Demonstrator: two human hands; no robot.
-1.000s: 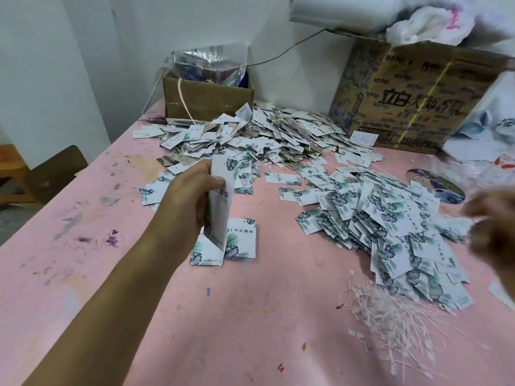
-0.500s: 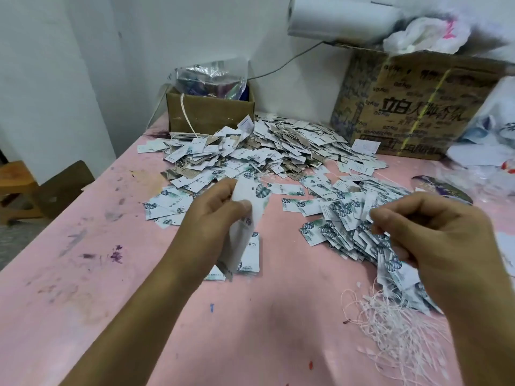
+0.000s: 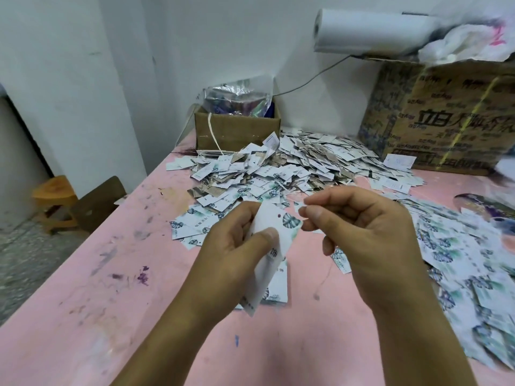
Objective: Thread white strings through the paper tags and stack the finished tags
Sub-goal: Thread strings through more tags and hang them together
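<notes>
Right hand (pinching string) has neared the tag gripped by left hand.

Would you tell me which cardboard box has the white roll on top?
The large printed box at back right carries the roll; the small plain box holds a shiny bag.

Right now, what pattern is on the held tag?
The tag is white with a teal leaf print; head view.

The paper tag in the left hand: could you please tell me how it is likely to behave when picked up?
Probably light and floppy: the paper tag curves in the left hand. Its punched hole might tear if the white string pinched by the right hand is tugged.
</notes>
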